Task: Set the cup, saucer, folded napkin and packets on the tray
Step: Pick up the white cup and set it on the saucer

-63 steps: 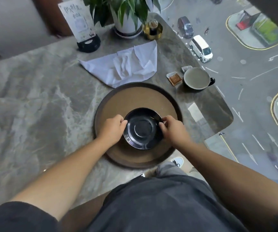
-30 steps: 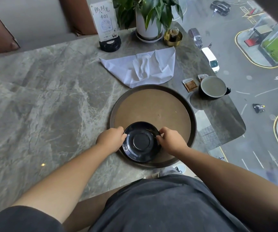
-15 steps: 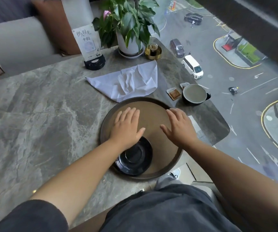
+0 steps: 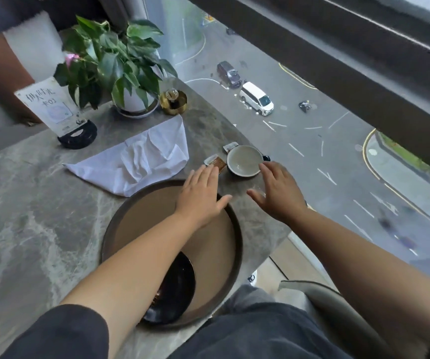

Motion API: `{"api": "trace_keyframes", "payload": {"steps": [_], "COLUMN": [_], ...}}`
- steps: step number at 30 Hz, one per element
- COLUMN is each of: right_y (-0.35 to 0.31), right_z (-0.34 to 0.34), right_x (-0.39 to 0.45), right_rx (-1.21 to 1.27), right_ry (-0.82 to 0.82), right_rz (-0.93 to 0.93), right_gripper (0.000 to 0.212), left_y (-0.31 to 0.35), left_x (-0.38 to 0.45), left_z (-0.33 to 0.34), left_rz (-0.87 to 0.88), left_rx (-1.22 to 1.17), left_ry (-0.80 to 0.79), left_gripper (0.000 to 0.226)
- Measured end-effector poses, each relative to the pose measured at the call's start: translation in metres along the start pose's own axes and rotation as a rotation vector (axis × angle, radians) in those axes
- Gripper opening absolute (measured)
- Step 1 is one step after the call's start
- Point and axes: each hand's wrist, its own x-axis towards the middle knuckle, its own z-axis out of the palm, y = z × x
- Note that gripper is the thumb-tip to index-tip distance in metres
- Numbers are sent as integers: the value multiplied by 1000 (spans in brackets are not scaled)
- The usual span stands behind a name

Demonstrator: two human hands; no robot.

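A round brown tray lies on the marble table. The black saucer rests on the tray's near part, half hidden under my left forearm. Beyond the tray's far right rim stands an empty dark cup with a pale inside. A brown packet lies just left of the cup, a white packet behind it. A crumpled white napkin lies unfolded beyond the tray's far left. My left hand is open over the tray's far rim, fingertips near the brown packet. My right hand is open, fingertips at the cup's rim.
A potted plant, a brass candle holder and a card in a black stand line the table's far edge. The table's rounded right edge runs just past the cup, beside a window over a street.
Both hands let go of the saucer on the tray and moved forward and right, open, toward the cup and packets. The camera view swung right.
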Motion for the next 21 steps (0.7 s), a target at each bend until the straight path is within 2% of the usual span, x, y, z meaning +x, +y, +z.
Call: {"api": "trace_keyframes", "payload": {"steps": [6,13,17,21], "right_y": [36,63,66,67], "right_z": [5,19,25,31], "right_x": [28,72,91,100], "right_rx": [50,134,182,236], "right_ry": [-33,-251,-314,-386], "right_rz": [2,-34,-34,-25], "right_gripper": [81,109,114,107], "left_y": [9,6,0,-1], "left_x": [44,87,99,104], "left_z": [12,24,29,32], "left_rz": [-13,-65,-74,-118], "left_rx": [-36,-146,-229,-298], "left_ry": [-34,-114,-189,-212], "left_gripper": [90,101,98,84]}}
